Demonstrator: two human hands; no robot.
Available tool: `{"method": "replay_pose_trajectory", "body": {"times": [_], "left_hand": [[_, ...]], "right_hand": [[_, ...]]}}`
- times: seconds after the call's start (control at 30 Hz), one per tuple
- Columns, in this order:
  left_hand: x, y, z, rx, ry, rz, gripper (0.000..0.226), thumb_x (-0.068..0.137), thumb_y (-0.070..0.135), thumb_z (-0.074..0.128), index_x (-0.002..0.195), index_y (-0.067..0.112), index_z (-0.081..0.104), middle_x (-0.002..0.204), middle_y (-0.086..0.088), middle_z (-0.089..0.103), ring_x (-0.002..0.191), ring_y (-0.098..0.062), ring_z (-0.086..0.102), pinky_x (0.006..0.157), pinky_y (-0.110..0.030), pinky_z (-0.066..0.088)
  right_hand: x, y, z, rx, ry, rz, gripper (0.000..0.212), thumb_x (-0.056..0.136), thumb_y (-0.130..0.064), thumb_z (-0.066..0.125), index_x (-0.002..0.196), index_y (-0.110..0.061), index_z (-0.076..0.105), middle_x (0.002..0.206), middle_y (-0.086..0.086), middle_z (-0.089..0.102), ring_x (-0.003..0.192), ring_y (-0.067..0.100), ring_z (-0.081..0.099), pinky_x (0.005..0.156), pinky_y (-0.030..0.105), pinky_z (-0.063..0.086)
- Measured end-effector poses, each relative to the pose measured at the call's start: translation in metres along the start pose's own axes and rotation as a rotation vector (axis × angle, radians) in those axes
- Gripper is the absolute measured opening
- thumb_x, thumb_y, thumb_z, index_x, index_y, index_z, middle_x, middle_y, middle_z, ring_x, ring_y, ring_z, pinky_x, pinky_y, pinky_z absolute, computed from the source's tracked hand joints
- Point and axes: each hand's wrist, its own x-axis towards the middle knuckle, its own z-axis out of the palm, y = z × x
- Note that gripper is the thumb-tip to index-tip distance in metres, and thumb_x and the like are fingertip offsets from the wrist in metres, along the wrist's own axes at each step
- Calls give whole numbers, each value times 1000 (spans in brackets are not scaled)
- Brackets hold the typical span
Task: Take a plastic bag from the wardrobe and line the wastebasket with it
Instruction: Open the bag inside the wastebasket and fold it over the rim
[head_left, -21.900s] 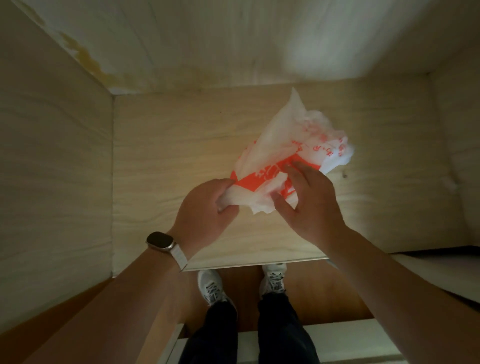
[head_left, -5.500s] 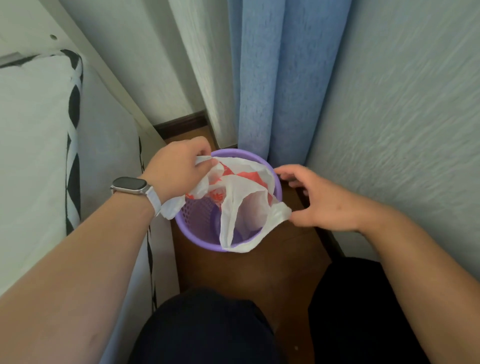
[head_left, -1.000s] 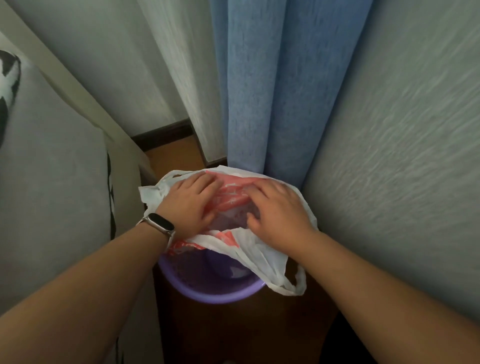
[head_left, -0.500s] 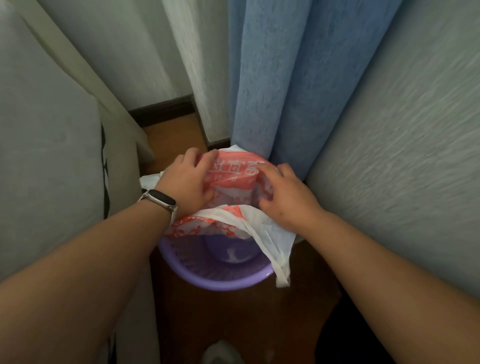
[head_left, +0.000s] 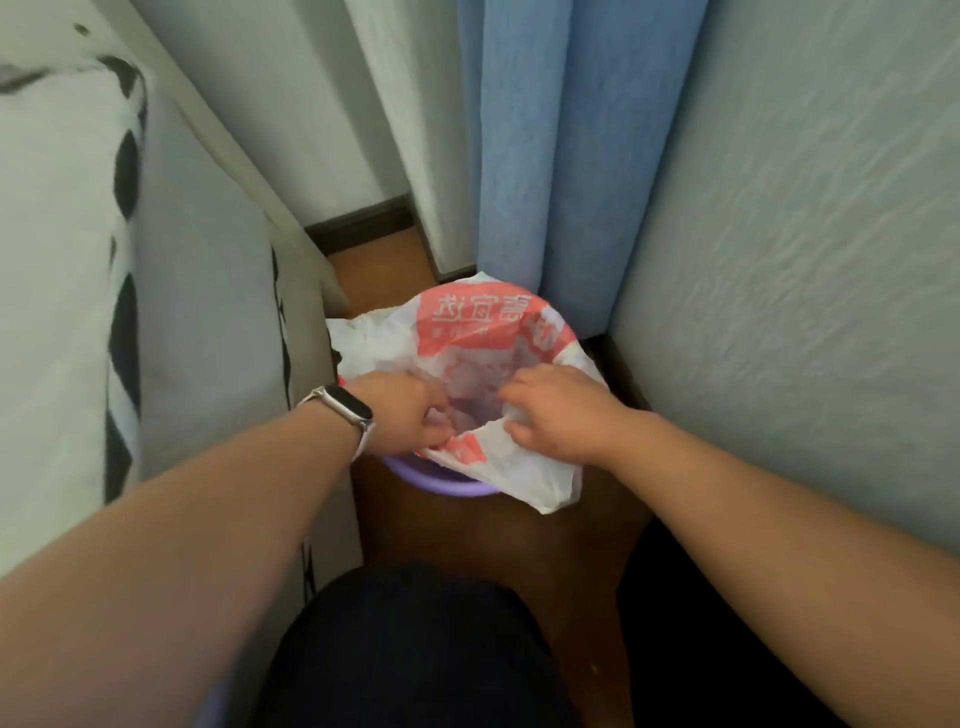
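A white plastic bag with orange-red print is spread over the purple wastebasket, covering its far rim and both sides. Only the near purple rim shows. My left hand, with a watch on the wrist, pinches the bag's near edge at the left of the opening. My right hand grips the bag's near edge at the right, where a white flap hangs over the rim. Both hands sit close together over the basket's mouth, which sags inward between them.
The wastebasket stands on a brown wooden floor in a narrow gap. A bed with a white and black cover is on the left, a blue curtain behind, and a pale textured wall on the right. My dark-trousered knees fill the bottom.
Both hands have come back from the far rim to the near edge of the bag. The bag's far side now lies stretched over the far rim, its print facing up.
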Motion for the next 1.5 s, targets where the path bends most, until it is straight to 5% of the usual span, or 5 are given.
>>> {"method": "replay_pose_trajectory", "body": {"times": [0.4,0.63,0.97,1.3,1.5], "left_hand": [[-37,4,18,-36,-153,-54,58,75,78,53,121,42,58,114,12,63,101,-14,58,89,-36,52],[-34,8,25,37,-85,-14,57,81,71,58,129,40,56,127,13,61,116,-19,53,100,-36,42],[-13,11,-11,-124,338,-9,27,92,41,60,67,36,51,73,10,57,71,-14,55,77,-30,40],[-20,0,-27,-332,515,-86,24,93,44,60,107,27,68,109,5,69,96,-15,60,86,-35,50],[-23,15,-15,-419,388,-239,64,96,49,52,152,39,22,162,10,23,139,-19,43,108,-40,44]], "right_hand": [[-32,-5,5,-65,-152,-77,68,74,-80,50,124,-34,48,103,-10,42,109,18,44,106,44,26],[-20,0,11,-113,-78,-84,35,81,-59,58,105,-33,59,96,-9,54,95,15,49,106,45,33],[-6,13,-13,20,267,26,26,74,-44,48,77,-20,58,76,-4,47,80,25,50,93,43,37],[-4,3,-29,166,552,38,42,80,-46,43,94,-15,67,96,8,62,93,33,57,88,46,41],[-10,-2,-36,180,507,85,47,81,-49,36,98,-17,67,100,6,61,98,31,55,95,47,37]]}}
